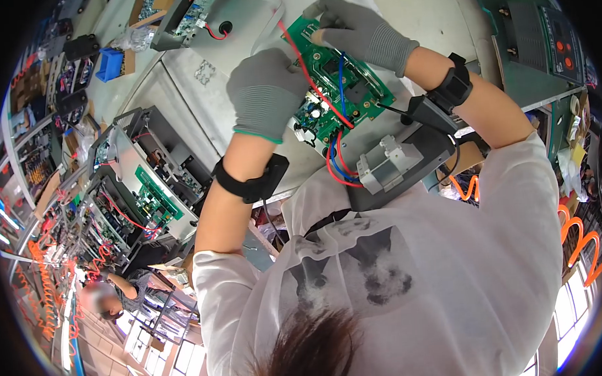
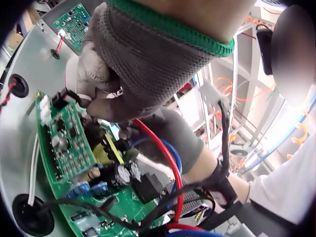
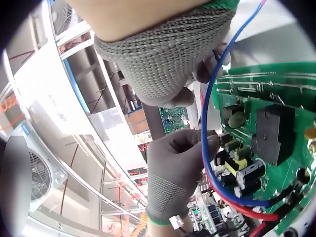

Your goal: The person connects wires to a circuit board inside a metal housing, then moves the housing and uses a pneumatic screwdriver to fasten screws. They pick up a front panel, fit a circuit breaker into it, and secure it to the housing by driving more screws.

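Note:
A green circuit board (image 1: 371, 96) lies on the metal bench in front of me, crowded with components at its near left side. My left hand (image 1: 264, 90), in a grey knit glove, is at the board's left edge. Its curled fingers pinch the end of a white cable (image 2: 72, 74) beside a small upright board (image 2: 71, 143). My gloved right hand (image 1: 365, 36) lies over the board's far edge, thumb apart from the fingers and nothing visible between them. A red wire (image 1: 303, 65) and a blue wire (image 1: 342, 87) rise from the board between the hands.
A grey transformer (image 1: 386, 162) sits at the bench's near edge. At the upper left is a housing with another board (image 1: 192, 16). Open chassis units (image 1: 170, 153) and a blue bin (image 1: 110, 64) stand left. A device with red knobs (image 1: 565, 53) is right. Another person (image 1: 129, 293) is beyond.

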The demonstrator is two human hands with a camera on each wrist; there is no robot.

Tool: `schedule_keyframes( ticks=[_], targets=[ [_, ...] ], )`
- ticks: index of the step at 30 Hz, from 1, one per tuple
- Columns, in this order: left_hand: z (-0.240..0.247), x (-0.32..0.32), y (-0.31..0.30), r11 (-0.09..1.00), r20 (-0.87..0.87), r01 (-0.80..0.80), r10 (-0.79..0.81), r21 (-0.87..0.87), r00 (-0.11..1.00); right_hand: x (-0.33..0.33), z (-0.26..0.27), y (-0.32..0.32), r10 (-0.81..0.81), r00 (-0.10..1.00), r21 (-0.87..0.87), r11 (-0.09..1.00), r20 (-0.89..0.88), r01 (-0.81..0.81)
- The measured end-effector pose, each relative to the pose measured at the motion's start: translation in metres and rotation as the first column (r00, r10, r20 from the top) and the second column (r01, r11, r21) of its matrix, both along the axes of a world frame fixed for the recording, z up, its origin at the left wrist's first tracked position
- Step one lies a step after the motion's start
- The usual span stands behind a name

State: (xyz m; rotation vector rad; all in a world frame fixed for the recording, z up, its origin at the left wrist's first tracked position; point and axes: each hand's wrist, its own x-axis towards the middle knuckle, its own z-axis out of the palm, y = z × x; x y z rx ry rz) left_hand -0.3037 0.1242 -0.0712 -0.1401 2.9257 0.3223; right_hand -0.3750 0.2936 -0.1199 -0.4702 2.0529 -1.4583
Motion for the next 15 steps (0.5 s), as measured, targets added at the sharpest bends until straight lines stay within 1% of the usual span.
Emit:
schedule_keyframes(
  ticks=[1,2,3,4,5,6,7,8,9,10,11,12,13,14,15],
  targets=[
    [0.000,0.001,0.007,1.000,0.003,-0.004,0.004,0.000,1.000,-0.001,0.003,0.001,-0.048,0.993,0.058,0.997,-0.112,0.055],
    [-0.001,0.001,0.014,0.998,0.024,-0.008,0.009,-0.067,1.000,-0.003,0.006,0.001,-0.064,0.976,0.084,0.993,-0.210,0.083],
    [-0.002,0.001,0.017,0.991,0.044,-0.011,0.018,-0.134,0.999,-0.006,0.017,0.002,-0.057,0.976,0.084,0.994,-0.211,0.076],
    [0.000,0.000,0.014,0.996,0.080,-0.007,0.014,-0.086,0.997,-0.008,0.032,0.003,-0.053,0.983,0.132,0.988,-0.177,0.077],
    [0.001,0.000,0.011,0.996,0.078,-0.012,0.019,-0.085,0.997,-0.010,0.040,0.004,-0.051,0.988,0.180,0.981,-0.144,0.077],
    [0.002,0.000,0.009,0.998,0.096,0.017,-0.011,-0.059,0.995,-0.012,0.038,0.007,-0.073,0.976,0.105,0.990,-0.204,0.095],
    [0.003,0.000,0.006,0.998,0.115,0.046,-0.042,-0.033,0.992,-0.013,0.038,0.010,-0.071,0.976,0.106,0.990,-0.205,0.095],
    [0.004,-0.001,0.001,0.999,0.115,0.044,-0.040,-0.032,0.993,-0.015,0.041,0.013,-0.104,0.981,0.024,0.994,-0.162,0.109],
    [0.004,-0.003,-0.005,0.997,0.114,0.061,-0.067,0.057,0.991,-0.019,0.046,0.014,-0.132,0.984,-0.058,0.990,-0.117,0.126],
    [0.003,-0.005,-0.011,0.986,0.112,0.079,-0.096,0.145,0.989,-0.020,0.056,0.015,-0.157,0.976,-0.032,0.987,-0.150,0.154],
    [-0.002,-0.006,-0.020,0.986,0.112,0.079,-0.096,0.148,0.989,-0.020,0.065,0.017,-0.157,0.976,-0.030,0.988,-0.150,0.155],
    [-0.008,-0.007,-0.029,0.927,0.146,-0.021,-0.036,0.374,0.989,-0.020,0.072,0.020,-0.166,0.971,-0.029,0.986,-0.171,0.164],
    [-0.013,-0.008,-0.036,0.809,0.193,-0.126,0.016,0.574,0.981,-0.021,0.077,0.025,-0.172,0.966,-0.028,0.985,-0.191,0.170],
    [-0.017,-0.008,-0.040,0.765,0.264,-0.223,0.071,0.604,0.962,-0.021,0.081,0.031,-0.143,0.969,-0.073,0.989,-0.202,0.131],
    [-0.020,-0.007,-0.041,0.761,0.267,-0.230,0.078,0.606,0.960,-0.018,0.090,0.032,-0.135,0.970,-0.069,0.990,-0.200,0.124]
  ],
)
